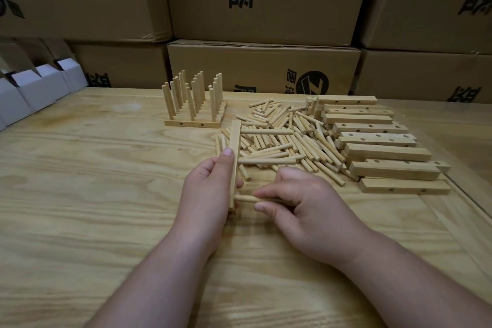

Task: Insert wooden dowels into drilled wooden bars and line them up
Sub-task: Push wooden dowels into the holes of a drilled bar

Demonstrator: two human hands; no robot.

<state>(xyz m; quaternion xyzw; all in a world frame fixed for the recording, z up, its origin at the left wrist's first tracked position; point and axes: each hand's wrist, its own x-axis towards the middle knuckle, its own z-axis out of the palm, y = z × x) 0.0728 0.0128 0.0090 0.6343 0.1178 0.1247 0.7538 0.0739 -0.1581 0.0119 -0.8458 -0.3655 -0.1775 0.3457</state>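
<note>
**Dowel meets bar over a plywood bench**

The left hand [210, 189] grips a pale, square-edged bar [234, 146] near its lower end, thumb flat along the face, fingers curled behind; the bar runs away from the person, just above the table [93, 194]. The right hand [306, 208] pinches a smooth round dowel [246, 198] between thumb and curled fingers, its free end touching the bar's side near the bottom. Two more dowels [266, 158] stick out sideways from the bar higher up.

The table is light plywood with broad, wavy grain and a seam at the right. Behind it stand stacked brown cartons [266, 2] printed with black characters, close against the far edge.

Right of the bar lies a loose heap of dowels [287, 130], crossing one another. Beyond the heap, drilled bars [372, 138] lie side by side in a rough row, holes showing. At the far left-centre, finished bars [194, 112] sit together with dowels upright. White folded boxes [40, 88] line the left edge.
</note>
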